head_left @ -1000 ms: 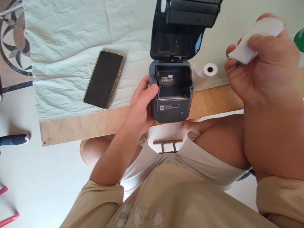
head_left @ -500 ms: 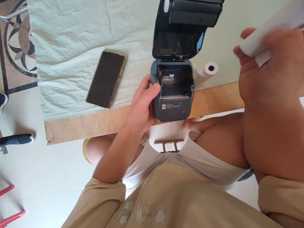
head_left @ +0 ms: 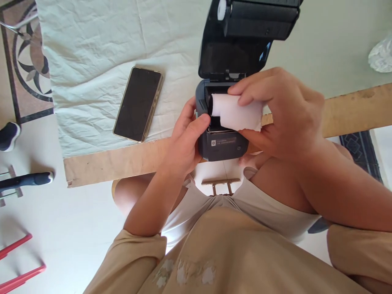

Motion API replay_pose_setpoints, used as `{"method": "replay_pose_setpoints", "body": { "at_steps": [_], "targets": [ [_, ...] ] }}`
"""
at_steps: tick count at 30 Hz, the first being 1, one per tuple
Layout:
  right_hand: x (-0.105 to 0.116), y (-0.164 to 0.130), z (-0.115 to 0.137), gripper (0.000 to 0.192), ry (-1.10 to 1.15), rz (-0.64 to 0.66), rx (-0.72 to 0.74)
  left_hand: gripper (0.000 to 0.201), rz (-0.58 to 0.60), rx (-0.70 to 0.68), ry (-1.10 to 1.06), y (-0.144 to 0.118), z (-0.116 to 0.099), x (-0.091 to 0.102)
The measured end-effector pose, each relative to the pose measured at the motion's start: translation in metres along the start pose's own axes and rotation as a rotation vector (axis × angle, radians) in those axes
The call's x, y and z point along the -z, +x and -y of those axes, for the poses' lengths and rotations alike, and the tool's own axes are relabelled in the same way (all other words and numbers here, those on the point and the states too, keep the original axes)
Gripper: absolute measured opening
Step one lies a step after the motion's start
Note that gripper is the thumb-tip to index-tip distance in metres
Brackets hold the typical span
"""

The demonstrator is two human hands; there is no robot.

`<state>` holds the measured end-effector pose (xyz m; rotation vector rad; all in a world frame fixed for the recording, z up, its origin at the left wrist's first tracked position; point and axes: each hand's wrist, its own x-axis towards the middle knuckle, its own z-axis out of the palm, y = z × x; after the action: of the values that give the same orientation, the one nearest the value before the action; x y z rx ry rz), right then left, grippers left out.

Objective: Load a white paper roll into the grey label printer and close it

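My left hand [head_left: 186, 136] grips the left side of a dark portable label printer [head_left: 223, 149], its thumb on the rim. The printer's lid [head_left: 235, 53] is swung up and away from me. In my right hand [head_left: 284, 110] is a white paper roll [head_left: 239, 112], pinched between thumb and fingers, with its loose end hanging toward me. The roll's left end sits inside the printer's paper bay; its right end is hidden by my fingers. Whether it is fully seated I cannot tell.
A phone [head_left: 137, 104] lies dark side up on the pale cloth [head_left: 92, 81] to the left. The table's wooden edge [head_left: 116, 165] runs along my side. A crumpled white bundle [head_left: 381, 56] sits far right. Red bars [head_left: 23, 275] and a dark handle [head_left: 27, 180] are low at left.
My right hand has come in from the far right with the paper roll and put it at the open bay. The left hand keeps its hold on the printer.
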<state>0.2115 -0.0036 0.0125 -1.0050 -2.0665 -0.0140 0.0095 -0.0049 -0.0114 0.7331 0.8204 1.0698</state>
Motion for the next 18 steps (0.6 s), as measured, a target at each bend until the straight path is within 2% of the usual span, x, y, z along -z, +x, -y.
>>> {"method": "replay_pose_setpoints", "body": {
  "at_steps": [4, 9, 12, 15, 17, 18],
  "targets": [
    [-0.005, -0.005, 0.000, 0.024, -0.021, -0.122, -0.031, 0.025, 0.031, 0.015, -0.006, -0.001, -0.004, -0.002],
    [-0.004, -0.008, 0.010, 0.016, 0.025, -0.146, 0.075, 0.029, 0.070, 0.017, 0.010, 0.001, -0.004, 0.003],
    [-0.004, -0.010, 0.014, 0.011, 0.042, -0.058, 0.128, 0.035, 0.125, 0.008, 0.062, 0.002, -0.002, 0.009],
    [-0.001, -0.010, 0.011, 0.019, 0.099, 0.030, 0.186, 0.048, 0.143, -0.002, 0.143, 0.001, -0.001, 0.009],
    [0.007, -0.008, 0.007, 0.016, 0.163, -0.088, 0.185, 0.051, 0.121, -0.010, 0.166, -0.001, -0.002, 0.008],
    [0.012, -0.007, 0.005, 0.012, 0.203, -0.139, 0.094, 0.054, 0.114, -0.013, 0.180, -0.002, -0.002, 0.007]
  ]
}}
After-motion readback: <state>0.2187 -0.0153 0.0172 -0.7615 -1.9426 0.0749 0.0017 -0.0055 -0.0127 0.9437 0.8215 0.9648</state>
